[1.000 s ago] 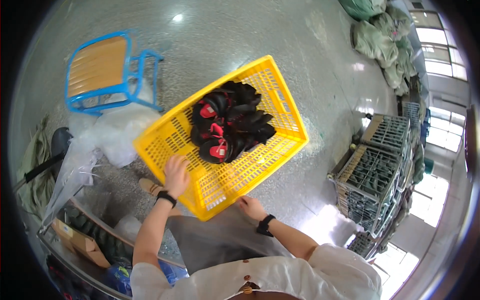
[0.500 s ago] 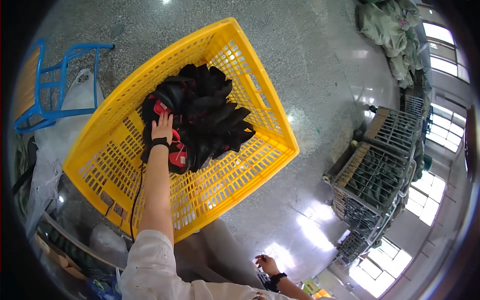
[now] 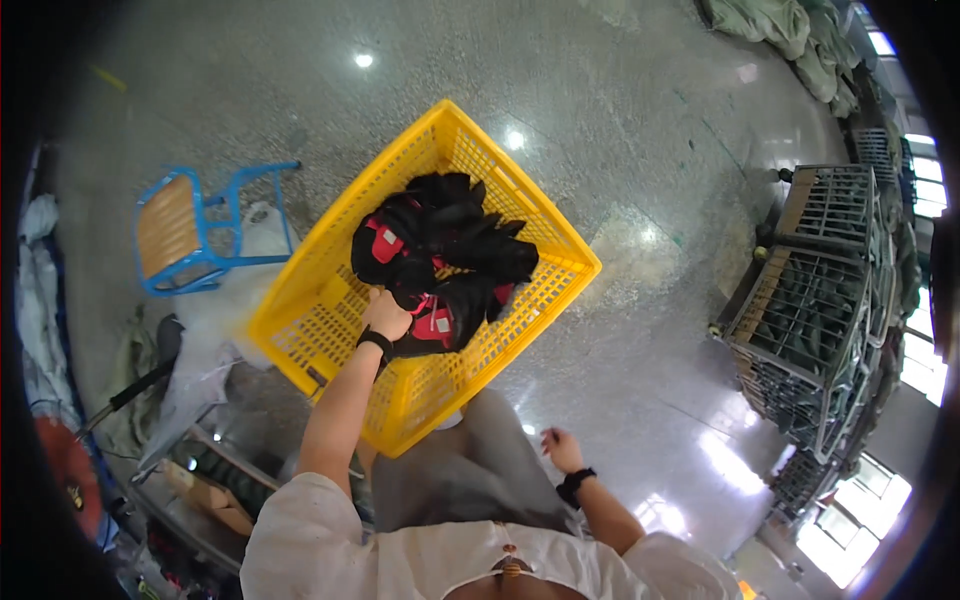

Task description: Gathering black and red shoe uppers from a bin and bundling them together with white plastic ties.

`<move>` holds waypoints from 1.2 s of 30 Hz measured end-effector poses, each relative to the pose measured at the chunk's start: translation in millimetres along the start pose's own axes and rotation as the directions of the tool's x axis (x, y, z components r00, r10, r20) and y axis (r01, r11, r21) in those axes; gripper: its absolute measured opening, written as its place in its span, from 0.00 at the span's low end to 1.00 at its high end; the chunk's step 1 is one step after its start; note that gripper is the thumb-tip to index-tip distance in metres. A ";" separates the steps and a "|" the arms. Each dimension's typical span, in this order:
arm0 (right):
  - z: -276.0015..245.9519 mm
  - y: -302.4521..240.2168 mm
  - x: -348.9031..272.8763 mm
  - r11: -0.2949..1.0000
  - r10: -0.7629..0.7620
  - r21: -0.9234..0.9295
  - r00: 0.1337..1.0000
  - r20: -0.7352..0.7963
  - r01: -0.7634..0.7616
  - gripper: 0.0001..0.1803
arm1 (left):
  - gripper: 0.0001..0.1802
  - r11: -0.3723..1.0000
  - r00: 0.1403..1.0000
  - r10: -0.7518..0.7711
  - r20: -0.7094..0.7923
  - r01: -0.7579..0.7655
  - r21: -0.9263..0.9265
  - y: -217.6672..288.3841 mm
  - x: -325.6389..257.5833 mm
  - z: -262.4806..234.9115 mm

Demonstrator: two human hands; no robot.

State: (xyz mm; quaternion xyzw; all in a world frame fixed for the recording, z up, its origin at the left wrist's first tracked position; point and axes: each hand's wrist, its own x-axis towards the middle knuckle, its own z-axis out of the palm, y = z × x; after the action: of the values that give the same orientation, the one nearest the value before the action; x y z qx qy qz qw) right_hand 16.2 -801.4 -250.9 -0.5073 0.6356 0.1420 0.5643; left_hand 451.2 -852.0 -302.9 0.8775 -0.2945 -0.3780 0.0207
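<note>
A yellow perforated plastic basket (image 3: pixel 420 415) stands tilted across the middle of the view. Inside it lies a pile of black, soft-looking pieces (image 3: pixel 455 225) with red patches and white labels; they look like shoe uppers. My left hand (image 3: pixel 387 314) reaches in at the pile's near left side, fingers curled over a black piece beside a red patch. Its fingertips are hidden. Off to the right of the basket, over the floor, my right hand (image 3: pixel 563 450) hangs with fingers bent together. A small dark spot shows at its fingertips, too small to name.
A blue-framed stool (image 3: pixel 170 228) with a wooden top stands left of the basket, next to clear plastic sheeting (image 3: pixel 215 320). Metal cage carts (image 3: pixel 800 310) line the right side. Green-grey sacks (image 3: pixel 770 25) lie at the far right. An open cardboard box (image 3: pixel 208 495) is at lower left.
My left hand went from lying flat on the pile to curling at its near edge. The basket appears smaller and farther right in view. My right hand appears higher.
</note>
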 end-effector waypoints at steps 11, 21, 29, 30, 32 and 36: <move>-28.6 -304.2 -54.5 0.582 -0.711 0.379 0.676 -0.191 0.719 0.09 | 0.16 0.766 0.640 0.640 -0.426 -0.481 0.428 -30.2 -342.1 -338.3; 139.4 -417.0 -154.2 0.809 -0.430 0.037 0.547 0.719 0.587 0.12 | 0.14 0.623 0.312 0.672 -0.671 0.252 0.741 -147.4 -675.6 -426.6; 398.3 -381.7 -362.3 0.861 -0.161 0.246 -0.220 0.962 0.445 0.29 | 0.18 0.246 0.314 0.541 -0.780 0.828 0.504 -213.3 -943.6 -350.3; 426.2 -364.4 -365.6 0.856 -0.080 0.187 -0.234 0.969 0.482 0.30 | 0.17 0.231 0.262 0.525 -0.810 0.872 0.432 -226.6 -965.6 -319.5; 463.1 -306.7 -400.0 0.898 -0.104 0.234 -0.337 0.936 0.373 0.28 | 0.16 0.187 0.195 0.460 -0.866 0.932 0.310 -259.7 -1007.6 -241.2; 502.9 -237.8 -383.0 0.969 0.088 -0.075 -0.042 0.995 0.237 0.15 | 0.17 0.265 -0.027 -0.041 -0.999 0.964 -0.036 -312.6 -1027.9 -39.4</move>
State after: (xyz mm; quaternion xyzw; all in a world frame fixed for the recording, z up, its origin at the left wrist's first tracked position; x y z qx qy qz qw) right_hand 437.9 -342.9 9.9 -0.3428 -0.0158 0.5029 0.7933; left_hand 78.7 -53.9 313.7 0.8463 0.0810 0.3912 -0.3522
